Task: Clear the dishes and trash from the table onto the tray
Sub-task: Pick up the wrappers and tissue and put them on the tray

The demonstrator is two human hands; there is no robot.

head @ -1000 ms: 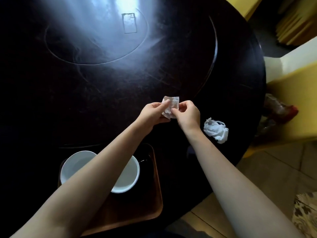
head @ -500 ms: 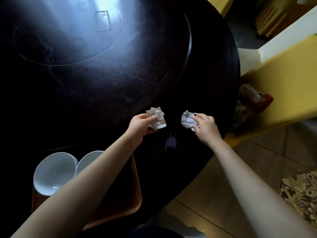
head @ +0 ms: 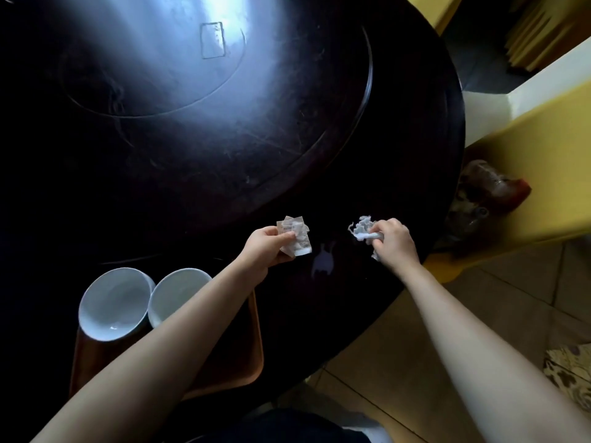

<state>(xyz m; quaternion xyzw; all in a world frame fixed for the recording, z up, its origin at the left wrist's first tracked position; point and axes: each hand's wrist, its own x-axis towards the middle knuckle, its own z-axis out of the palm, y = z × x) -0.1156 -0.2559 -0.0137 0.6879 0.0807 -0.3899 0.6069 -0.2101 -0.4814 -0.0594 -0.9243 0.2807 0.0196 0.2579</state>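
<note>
My left hand point(head: 267, 249) grips a crumpled paper wrapper point(head: 295, 235) above the dark round table point(head: 224, 155). To its right, my right hand point(head: 395, 241) is closed around a crumpled white tissue point(head: 361, 230) near the table's right edge. A brown wooden tray point(head: 252, 343) lies at the near left of the table, partly hidden by my left forearm. Two white bowls sit on it side by side: the larger bowl point(head: 113, 303) on the left and the smaller bowl point(head: 177, 290) to its right.
A raised round turntable point(head: 192, 91) fills the middle of the table. A yellow bench point(head: 527, 161) stands to the right, with a dark reddish object point(head: 486, 193) beside the table edge. Tiled floor point(head: 399, 362) and a patterned rug point(head: 572, 369) lie at the lower right.
My hands, together on the wrapper a second ago, have separated. The left keeps the wrapper; the right reached to the tissue on the table and closed on it. The view shifted right.
</note>
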